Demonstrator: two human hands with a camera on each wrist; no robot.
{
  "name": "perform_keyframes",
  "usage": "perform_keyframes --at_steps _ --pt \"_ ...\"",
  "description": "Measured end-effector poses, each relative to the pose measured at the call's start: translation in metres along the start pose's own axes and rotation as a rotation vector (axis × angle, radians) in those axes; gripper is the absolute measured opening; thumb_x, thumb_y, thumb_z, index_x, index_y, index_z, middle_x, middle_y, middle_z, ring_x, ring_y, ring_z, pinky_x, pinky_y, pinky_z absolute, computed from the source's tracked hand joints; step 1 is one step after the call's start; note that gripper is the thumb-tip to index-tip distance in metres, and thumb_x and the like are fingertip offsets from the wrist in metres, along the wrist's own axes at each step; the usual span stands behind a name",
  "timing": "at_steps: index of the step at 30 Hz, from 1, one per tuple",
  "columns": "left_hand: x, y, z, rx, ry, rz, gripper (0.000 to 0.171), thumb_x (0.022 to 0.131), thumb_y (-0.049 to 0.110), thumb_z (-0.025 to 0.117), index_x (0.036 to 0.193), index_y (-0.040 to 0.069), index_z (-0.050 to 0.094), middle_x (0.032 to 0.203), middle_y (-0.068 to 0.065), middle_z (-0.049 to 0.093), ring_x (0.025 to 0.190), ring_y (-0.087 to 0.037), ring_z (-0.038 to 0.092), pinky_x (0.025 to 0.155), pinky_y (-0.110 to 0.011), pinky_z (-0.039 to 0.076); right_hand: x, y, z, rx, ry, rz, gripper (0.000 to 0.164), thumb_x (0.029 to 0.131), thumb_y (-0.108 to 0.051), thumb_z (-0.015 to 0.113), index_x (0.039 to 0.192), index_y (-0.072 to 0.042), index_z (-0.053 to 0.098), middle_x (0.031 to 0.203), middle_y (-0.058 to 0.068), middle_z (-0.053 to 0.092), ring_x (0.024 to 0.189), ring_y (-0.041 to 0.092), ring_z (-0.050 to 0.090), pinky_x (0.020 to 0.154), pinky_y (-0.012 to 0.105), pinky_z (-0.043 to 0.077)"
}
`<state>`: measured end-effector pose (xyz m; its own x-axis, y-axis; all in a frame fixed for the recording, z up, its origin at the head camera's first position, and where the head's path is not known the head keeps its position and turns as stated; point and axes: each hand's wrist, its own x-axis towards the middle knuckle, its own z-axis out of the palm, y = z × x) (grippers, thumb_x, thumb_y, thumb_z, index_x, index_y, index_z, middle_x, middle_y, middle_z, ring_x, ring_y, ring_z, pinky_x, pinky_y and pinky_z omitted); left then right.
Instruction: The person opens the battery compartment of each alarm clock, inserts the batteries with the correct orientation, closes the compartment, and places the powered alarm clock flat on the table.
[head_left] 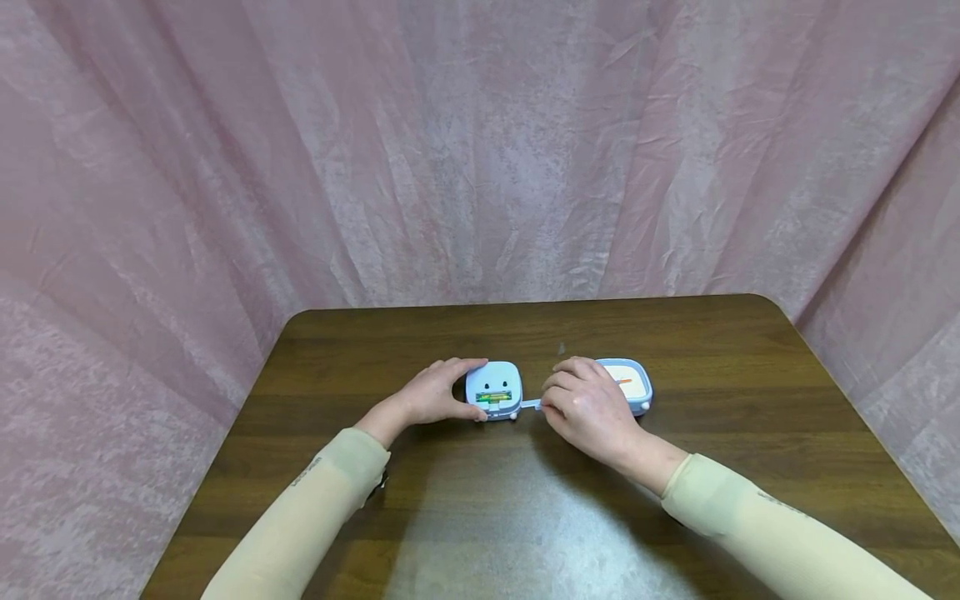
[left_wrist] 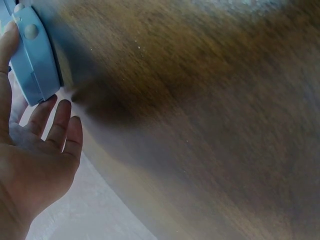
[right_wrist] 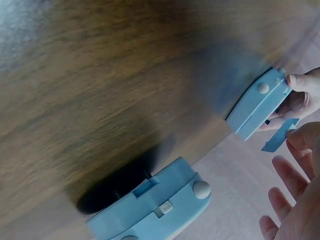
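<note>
A light-blue small clock (head_left: pixel 492 373) lies back side up on the table, with two black pegs and an uncovered battery compartment. A green-and-gold battery (head_left: pixel 493 398) shows in that slot. My left hand (head_left: pixel 433 393) grips the clock's left side between thumb and fingers; the left wrist view shows its other fingers spread below. My right hand (head_left: pixel 588 408) pinches a thin blue battery cover (right_wrist: pixel 281 136) between thumb and forefinger, just right of the clock. Beyond the right hand, partly hidden by it, lies a second blue clock (head_left: pixel 636 385), dial up with an orange hand.
The brown wooden table (head_left: pixel 375 350) has rounded far corners. Pink curtains (head_left: pixel 480 167) hang close behind it and at both sides. Light glares off the table's front middle. White round knobs (right_wrist: pixel 202 189) stick out from the second clock's edge.
</note>
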<state>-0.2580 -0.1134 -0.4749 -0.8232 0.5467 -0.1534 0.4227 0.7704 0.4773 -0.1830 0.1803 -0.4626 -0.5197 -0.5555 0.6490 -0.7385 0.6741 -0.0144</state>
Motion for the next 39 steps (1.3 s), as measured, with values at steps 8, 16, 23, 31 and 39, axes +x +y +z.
perform_keyframes --at_steps 8,16,23,31,39 --pt "0.001 -0.001 0.001 -0.002 -0.002 -0.004 0.096 0.077 0.065 0.081 0.158 0.036 0.038 0.154 0.002 0.046 0.134 -0.022 0.044 0.109 -0.046 0.038 0.008 -0.004 0.005 -0.015 0.013 0.008 0.007 0.078 -0.009 0.078 0.077 -0.015 0.077 0.093 -0.003 0.073 0.109 0.031 0.064 0.111 0.053 0.036" --pt "0.001 -0.003 0.0 -0.002 0.005 0.008 0.098 0.077 0.065 0.081 0.159 0.033 0.039 0.152 0.001 0.047 0.132 -0.022 0.045 0.108 -0.046 0.039 0.017 -0.008 0.011 -0.018 0.001 0.02 0.007 0.079 -0.009 0.077 0.077 -0.016 0.077 0.094 -0.004 0.073 0.112 0.029 0.063 0.114 0.052 0.033" --pt "0.0 -0.002 -0.001 0.002 0.002 0.004 0.096 0.078 0.065 0.081 0.159 0.034 0.038 0.152 0.0 0.047 0.13 -0.022 0.046 0.107 -0.044 0.04 0.027 -0.014 0.02 -0.02 -0.024 0.025 0.009 0.079 -0.008 0.076 0.075 -0.016 0.076 0.094 -0.002 0.073 0.112 0.028 0.062 0.114 0.052 0.032" --pt "0.001 -0.002 0.0 -0.006 -0.005 0.004 0.097 0.078 0.066 0.08 0.159 0.035 0.037 0.153 0.0 0.046 0.13 -0.022 0.046 0.106 -0.044 0.041 0.035 -0.019 0.029 -0.017 -0.026 0.027 0.008 0.078 -0.01 0.077 0.075 -0.016 0.076 0.095 -0.002 0.074 0.114 0.028 0.061 0.114 0.051 0.032" --pt "0.001 -0.003 0.0 -0.012 -0.001 0.011 0.098 0.078 0.067 0.079 0.16 0.033 0.037 0.152 0.0 0.047 0.129 -0.023 0.047 0.105 -0.045 0.041 0.039 -0.021 0.036 -0.019 -0.002 0.019 0.009 0.075 -0.008 0.079 0.073 -0.016 0.074 0.092 -0.002 0.073 0.112 0.03 0.062 0.112 0.053 0.035"
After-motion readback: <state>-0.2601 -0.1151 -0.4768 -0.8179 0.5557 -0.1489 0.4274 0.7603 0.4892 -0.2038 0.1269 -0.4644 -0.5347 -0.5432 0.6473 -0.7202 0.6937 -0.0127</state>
